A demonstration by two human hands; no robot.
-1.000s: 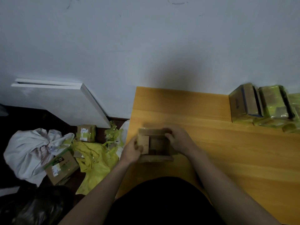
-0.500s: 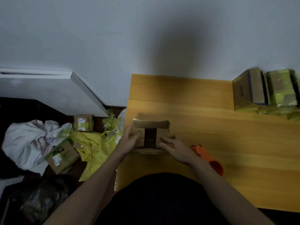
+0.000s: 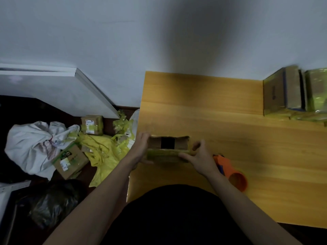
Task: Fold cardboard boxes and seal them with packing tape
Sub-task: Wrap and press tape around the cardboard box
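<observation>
Wooden table [image 3: 230,138] — hands flanking box [image 3: 168,147]

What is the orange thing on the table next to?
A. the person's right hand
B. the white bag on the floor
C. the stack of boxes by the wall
A: the orange thing lies on the wooden table just beside the right hand, which holds the cardboard box.

Table [image 3: 230,131]: smooth, satin-finished wood. Box [image 3: 168,147]: matt brown cardboard, glossy yellow-green tape on near face. Tape dispenser [image 3: 231,172]: smooth orange plastic.
</observation>
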